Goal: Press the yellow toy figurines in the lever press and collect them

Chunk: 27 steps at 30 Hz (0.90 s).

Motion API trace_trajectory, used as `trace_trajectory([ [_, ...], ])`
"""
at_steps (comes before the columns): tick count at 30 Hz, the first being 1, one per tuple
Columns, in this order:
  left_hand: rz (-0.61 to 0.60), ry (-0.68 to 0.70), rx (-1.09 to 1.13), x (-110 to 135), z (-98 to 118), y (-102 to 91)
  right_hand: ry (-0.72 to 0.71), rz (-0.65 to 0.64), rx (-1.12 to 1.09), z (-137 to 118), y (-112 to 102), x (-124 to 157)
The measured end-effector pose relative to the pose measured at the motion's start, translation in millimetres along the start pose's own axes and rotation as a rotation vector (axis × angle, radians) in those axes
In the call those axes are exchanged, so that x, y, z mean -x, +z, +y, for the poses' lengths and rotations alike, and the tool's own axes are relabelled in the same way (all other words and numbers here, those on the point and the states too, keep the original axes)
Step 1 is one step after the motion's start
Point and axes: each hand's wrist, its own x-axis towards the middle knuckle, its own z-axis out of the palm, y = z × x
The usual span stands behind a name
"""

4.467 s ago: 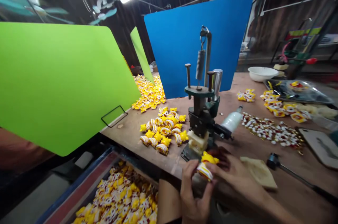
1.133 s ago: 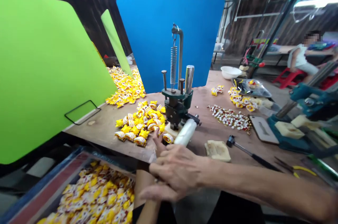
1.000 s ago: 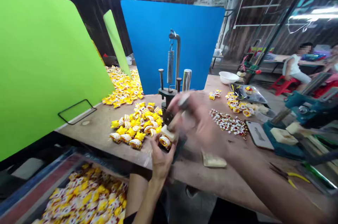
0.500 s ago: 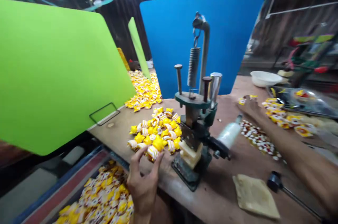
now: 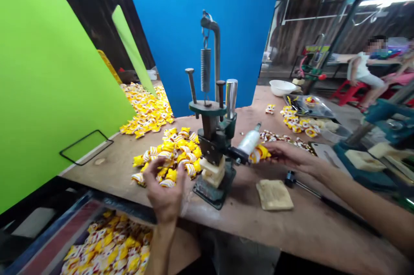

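Note:
My right hand (image 5: 287, 156) grips a small yellow-and-white molded toy piece (image 5: 261, 153) by its right side, beside the press lever. My left hand (image 5: 165, 188) is open at the near edge of a pile of similar yellow pieces with white striped parts (image 5: 176, 150), thumb and fingers apart. Between the hands stands a green hand press (image 5: 208, 137) with a coiled spring, its cream block (image 5: 211, 170) under the ram. A cloudy bottle with a narrow nozzle (image 5: 250, 140) leans by the press lever, close to the piece in my right hand.
A crate (image 5: 64, 236) of finished-looking pieces stands below the table's left edge. To the right lie a beige pad (image 5: 274, 195), a black-handled hammer (image 5: 323, 199) and small parts (image 5: 274, 137). Blue (image 5: 207, 46) and green (image 5: 58, 80) boards stand behind. People sit far right.
My right hand has come back from the far right, bringing a yellow piece to the press. My left fingers have let go of a piece at the pile. The view has turned right.

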Motion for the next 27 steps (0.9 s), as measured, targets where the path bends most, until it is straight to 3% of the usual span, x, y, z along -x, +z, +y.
trace_trajectory([
  [1,-0.121,0.009,0.118,27,21,-1.9,0.078,-0.095,-0.086,5,15,22],
  [3,-0.476,0.015,0.299,80,58,-7.4,0.175,-0.268,-0.223,13,49,60],
  [5,-0.579,-0.087,0.399,117,79,-14.5,0.181,-0.382,-0.255,17,83,85],
  [7,-0.578,-0.23,0.431,132,79,-23.6,0.155,-0.458,-0.255,21,110,98],
  [10,-0.41,-0.439,0.408,125,55,-34.0,0.083,-0.438,-0.174,29,128,93],
  [12,-0.254,-0.467,0.354,111,36,-30.0,0.026,-0.323,-0.085,36,122,79],
  [14,-0.197,-0.358,0.269,98,24,-15.4,-0.023,-0.205,-0.041,42,108,65],
  [17,-0.193,-0.141,0.113,86,20,12.1,-0.076,-0.152,-0.05,46,84,55],
  [20,-0.284,-0.064,-0.019,82,27,25.2,-0.132,-0.086,-0.063,41,68,44],
  [23,-0.355,-0.104,0.014,84,27,25.4,-0.139,0.011,-0.231,14,54,14],
  [27,-0.289,-0.159,0.176,89,18,31.2,-0.145,-0.015,-0.546,-69,57,-11],
])
